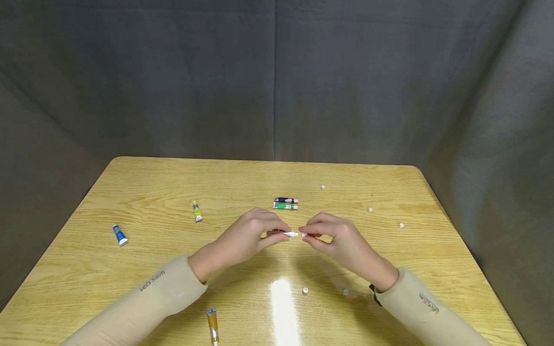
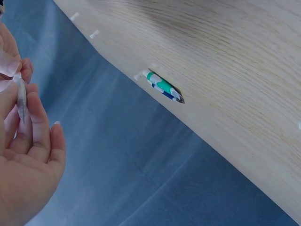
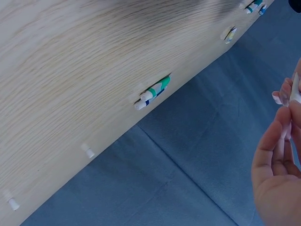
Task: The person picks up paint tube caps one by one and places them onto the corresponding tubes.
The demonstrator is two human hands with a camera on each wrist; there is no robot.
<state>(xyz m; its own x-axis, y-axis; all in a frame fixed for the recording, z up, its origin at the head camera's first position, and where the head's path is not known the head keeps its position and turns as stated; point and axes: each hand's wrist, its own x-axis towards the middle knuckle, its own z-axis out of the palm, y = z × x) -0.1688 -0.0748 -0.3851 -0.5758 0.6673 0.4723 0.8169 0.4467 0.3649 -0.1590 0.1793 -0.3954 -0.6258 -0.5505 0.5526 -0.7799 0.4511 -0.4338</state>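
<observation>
Over the middle of the table, my left hand [image 1: 248, 235] pinches a small white paint tube [image 1: 292, 234] between thumb and fingers, its neck pointing right. My right hand [image 1: 344, 240] pinches a small white cap [image 1: 304, 234] just off the neck; a narrow gap separates them in the head view. Fingers hide most of the tube's body. In the left wrist view the tube [image 2: 21, 96] shows edge-on, slim and pale. Behind the hands, a green paint tube [image 1: 284, 206] and a navy paint tube [image 1: 285, 200] lie side by side, both with white caps.
A yellow tube [image 1: 197, 211] and a blue tube [image 1: 119, 235] lie on the left. A gold tube [image 1: 213, 326] is near the front edge. Loose white caps are scattered, including one [image 1: 305, 290] in front and another [image 1: 401, 225] at right. Dark curtains [image 1: 277, 81] hang behind the table [image 1: 151, 178].
</observation>
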